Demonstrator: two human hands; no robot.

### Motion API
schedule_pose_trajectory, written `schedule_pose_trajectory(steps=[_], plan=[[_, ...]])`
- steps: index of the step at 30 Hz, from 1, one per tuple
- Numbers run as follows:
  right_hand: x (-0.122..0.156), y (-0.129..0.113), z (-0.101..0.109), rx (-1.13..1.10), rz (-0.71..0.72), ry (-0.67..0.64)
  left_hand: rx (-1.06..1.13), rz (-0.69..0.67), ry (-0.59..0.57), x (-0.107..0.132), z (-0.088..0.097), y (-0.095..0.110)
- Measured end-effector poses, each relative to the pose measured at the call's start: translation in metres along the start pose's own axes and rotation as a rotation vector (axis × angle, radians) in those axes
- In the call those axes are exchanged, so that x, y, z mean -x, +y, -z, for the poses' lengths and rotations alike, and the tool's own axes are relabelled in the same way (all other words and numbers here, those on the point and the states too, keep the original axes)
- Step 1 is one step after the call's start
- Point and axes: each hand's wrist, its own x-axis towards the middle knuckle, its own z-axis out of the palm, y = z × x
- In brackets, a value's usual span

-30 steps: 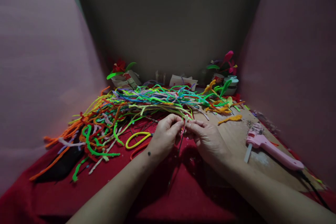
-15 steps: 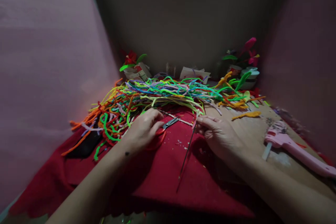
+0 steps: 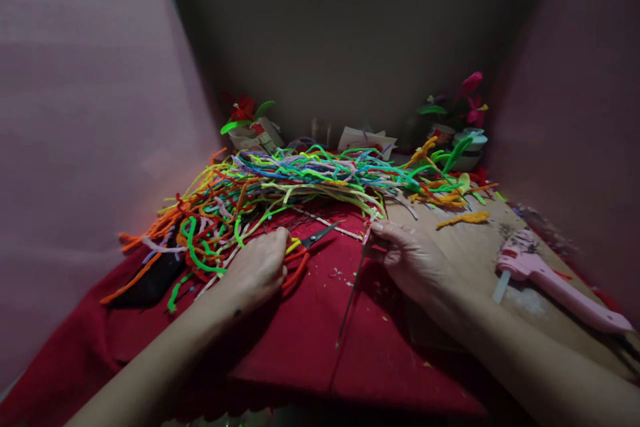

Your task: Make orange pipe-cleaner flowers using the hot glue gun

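Observation:
My left hand (image 3: pixel 267 257) is closed, fingers curled at the handles of a pair of scissors (image 3: pixel 319 235) with red and yellow grips. The dark blades lie slightly apart and point right over the red cloth. My right hand (image 3: pixel 405 243) pinches a thin dark wire stem (image 3: pixel 353 300) near its top, where a small pale tuft (image 3: pixel 374 215) and a pinkish wrap show. The stem's lower end slants down toward me. Between the hands, a pale pipe cleaner (image 3: pixel 334 225) lies on the cloth.
A large pile of colourful pipe cleaners (image 3: pixel 310 170) spreads across the back and left. A pink glue gun (image 3: pixel 560 287) lies on a brown board (image 3: pixel 480 253) at right. Pipe-cleaner flowers (image 3: pixel 470 97) stand behind. A dark flat object (image 3: pixel 145 283) lies at left.
My left hand has drawn back to the left along the scissors, uncovering more of their yellow and red handles. My right hand keeps its pinch on the stem. The view has shifted slightly.

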Motion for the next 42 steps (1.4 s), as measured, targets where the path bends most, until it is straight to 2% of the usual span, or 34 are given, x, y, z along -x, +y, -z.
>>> schedule_pose_trajectory(steps=[3,8,11,17,22,42], plan=[[0.001,-0.002,-0.001,-0.009,-0.032,-0.013,0.059,0.017,0.031,0.01,0.002,0.0],[0.0,-0.002,-0.001,-0.005,-0.055,-0.064,0.149,-0.197,0.161,0.024,0.005,0.008],[0.0,-0.002,-0.002,0.001,-0.007,-0.074,0.098,-0.249,0.202,0.026,0.006,0.012],[0.003,-0.001,-0.003,0.043,0.098,-0.066,0.018,-0.274,0.151,0.029,0.002,0.02],[0.004,-0.002,-0.005,0.029,0.097,-0.059,0.026,-0.229,0.128,0.028,-0.001,0.024],[0.005,-0.003,-0.007,0.03,0.062,-0.051,0.044,-0.225,0.059,0.03,0.003,0.038]])
